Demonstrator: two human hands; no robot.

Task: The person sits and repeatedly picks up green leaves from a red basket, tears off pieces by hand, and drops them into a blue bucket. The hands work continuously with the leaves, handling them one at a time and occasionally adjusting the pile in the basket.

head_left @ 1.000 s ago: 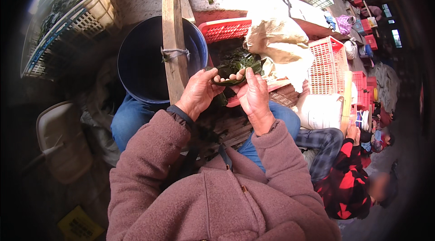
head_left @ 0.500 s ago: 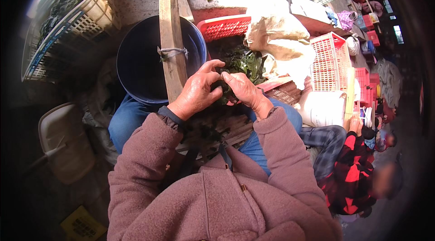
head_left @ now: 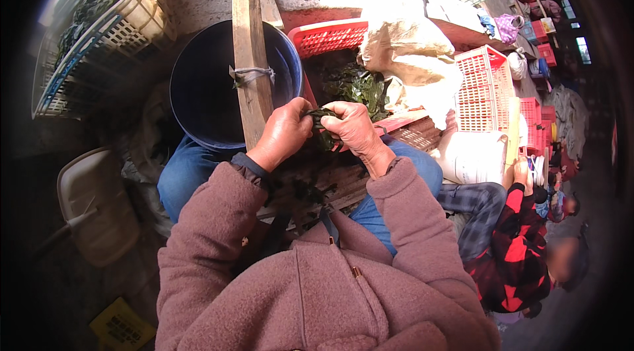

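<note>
Between my two hands, over my lap, a dark green strand of seaweed (head_left: 320,115) is gripped. My left hand (head_left: 284,132) has its fingers closed on one end, and my right hand (head_left: 358,128) pinches the other with thumb and fingers. Some of the strand dangles below them. Just ahead of my right hand, a heap of wet green seaweed (head_left: 365,92) lies in a red crate (head_left: 330,36). Left of my hands stands a deep blue tub (head_left: 292,73). A wooden bar (head_left: 249,34) lies across it, with a cord (head_left: 254,75) tied round the bar.
A cream sack (head_left: 413,54) drapes beside the red crate. At the far left stands a pale slatted crate (head_left: 142,11) of seaweed. To my right are a pink-red crate (head_left: 482,90), a white bucket (head_left: 472,156) and a seated person in red-black checks (head_left: 515,245).
The seaweed strand now shows stretched between my hands, where the fingers were covering it before. My left fingers have curled in and dropped slightly.
</note>
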